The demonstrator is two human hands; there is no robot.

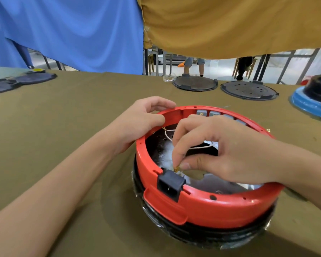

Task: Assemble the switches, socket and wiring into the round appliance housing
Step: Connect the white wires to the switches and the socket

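Right hand is pinching a brass wire terminal behind the seated socket; left hand is gripping the housing rim; switches fitted, wiring unfinished.

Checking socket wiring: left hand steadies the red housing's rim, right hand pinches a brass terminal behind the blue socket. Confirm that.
One error: the socket is black, not blue, per the head view. Otherwise correct: left hand steadies the red housing, right hand pinches the brass terminal.

Two bare, sleeveless forearms.
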